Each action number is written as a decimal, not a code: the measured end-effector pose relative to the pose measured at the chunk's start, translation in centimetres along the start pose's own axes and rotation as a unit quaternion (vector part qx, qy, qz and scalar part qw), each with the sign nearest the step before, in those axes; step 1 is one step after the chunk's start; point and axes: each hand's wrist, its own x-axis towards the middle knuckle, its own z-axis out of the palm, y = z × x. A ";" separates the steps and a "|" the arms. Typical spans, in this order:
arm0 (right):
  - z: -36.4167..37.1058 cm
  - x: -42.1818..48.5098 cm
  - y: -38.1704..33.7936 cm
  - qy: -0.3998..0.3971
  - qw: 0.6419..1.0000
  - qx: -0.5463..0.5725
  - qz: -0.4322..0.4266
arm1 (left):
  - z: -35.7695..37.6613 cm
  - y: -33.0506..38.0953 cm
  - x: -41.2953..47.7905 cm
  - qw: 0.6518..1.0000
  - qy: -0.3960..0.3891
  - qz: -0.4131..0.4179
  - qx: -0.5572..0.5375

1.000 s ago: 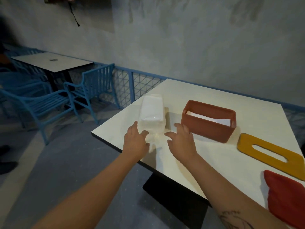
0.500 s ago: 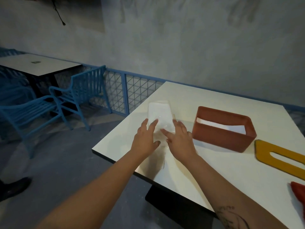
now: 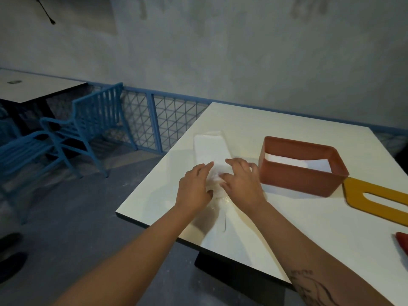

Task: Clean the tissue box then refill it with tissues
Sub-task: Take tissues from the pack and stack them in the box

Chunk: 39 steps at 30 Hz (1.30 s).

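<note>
A pack of white tissues (image 3: 209,149) in clear plastic wrap lies on the white table (image 3: 287,228), left of the open orange-red tissue box (image 3: 298,184). The box holds a few white tissues at its bottom. My left hand (image 3: 194,188) and my right hand (image 3: 241,184) meet at the pack's near end. The left thumb and fingers hold the wrap from the left. The right fingers curl and pinch the crumpled wrap from the right. The box's yellow lid (image 3: 375,202), with a long slot, lies flat to the right of the box.
A red cloth (image 3: 403,242) shows at the right edge of the table. Blue metal chairs (image 3: 72,138) and a second white table (image 3: 33,87) stand to the left. A blue mesh railing (image 3: 167,120) runs behind the table, below a grey wall.
Both hands have slid forward from the loose wrap at the table's front onto the pack's near end. The right fingers have curled into the wrap. The camera has shifted left.
</note>
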 end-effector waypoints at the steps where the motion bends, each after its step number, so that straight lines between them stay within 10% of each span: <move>1: 0.0 0.0 0.1 0.001 1.000 -0.010 -0.009 | 0.0 0.0 0.0 1.000 0.004 0.000 0.003; 26: 0.8 -1.1 -0.3 0.158 0.987 0.014 -0.031 | 0.5 -0.8 0.8 0.997 0.036 -0.006 0.066; 39: 1.5 -1.0 -0.9 0.098 0.990 -0.087 -0.041 | 0.3 -1.4 -0.3 0.996 0.062 0.049 0.045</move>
